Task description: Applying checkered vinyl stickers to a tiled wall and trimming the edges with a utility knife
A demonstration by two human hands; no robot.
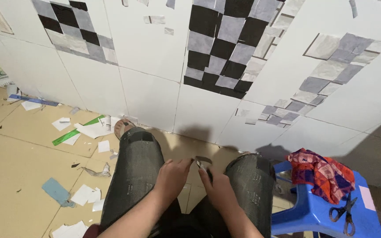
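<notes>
Right now your two hands meet between your knees, low over the tiled floor (18, 176), because what they work on is tiny. Your left hand (171, 176) and right hand (217, 187) pinch a small dark paper piece (203, 161) from either side — fingertips closed narrowly on it, thumbs close together, so it stays at the centre of your view. Whether a second bit sits between the fingers, I cannot tell; it is too small.

You sit facing the white wall (155, 88), close enough that the black and grey checkered squares (225, 44) stuck on it are within an arm's stretch. A blue plastic stool (318, 211) stands just beside your right knee, likely as a side table: black-handled scissors (344, 213) lie on its seat near a red patterned cloth (320, 172).

Off to your left, paper scraps (82, 194), a green ruler (73, 132) and a blue ruler (34, 100) lie scattered on the floor — well apart from your hands.
</notes>
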